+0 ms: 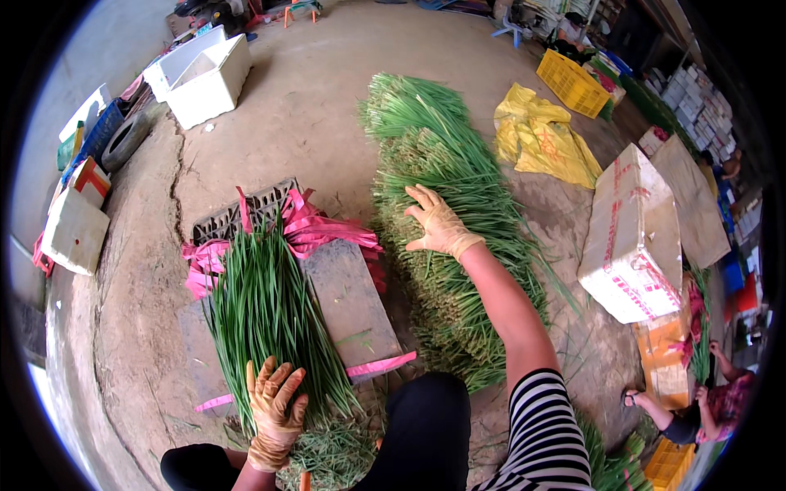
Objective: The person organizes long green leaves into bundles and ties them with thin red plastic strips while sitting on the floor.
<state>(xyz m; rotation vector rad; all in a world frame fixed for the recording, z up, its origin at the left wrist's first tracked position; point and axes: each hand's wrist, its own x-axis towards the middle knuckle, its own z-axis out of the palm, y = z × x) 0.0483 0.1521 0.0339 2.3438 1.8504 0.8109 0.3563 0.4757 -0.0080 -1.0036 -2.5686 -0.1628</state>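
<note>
A thick bunch of long green chives [270,307] lies lengthwise on a grey board [348,295] in front of me. My left hand [277,409], in a tan glove, rests at the near end of this bunch with its fingers stretched out. To the right stretches a long heap of chives [467,176], cut ends mostly toward the left. Over the heap's middle is my right hand [440,222], gloved as well, fingers spread and nothing held. Whether its fingertips touch the stalks I cannot tell. Pink strips [319,229] hang around the board's far end.
A black plastic crate [214,225] stands behind the board. White foam boxes [214,82] are at the far left, and a printed carton [630,237] is at the right. A yellow sack [540,135] lies by a yellow crate [573,83]. Another person [712,409] sits at the lower right.
</note>
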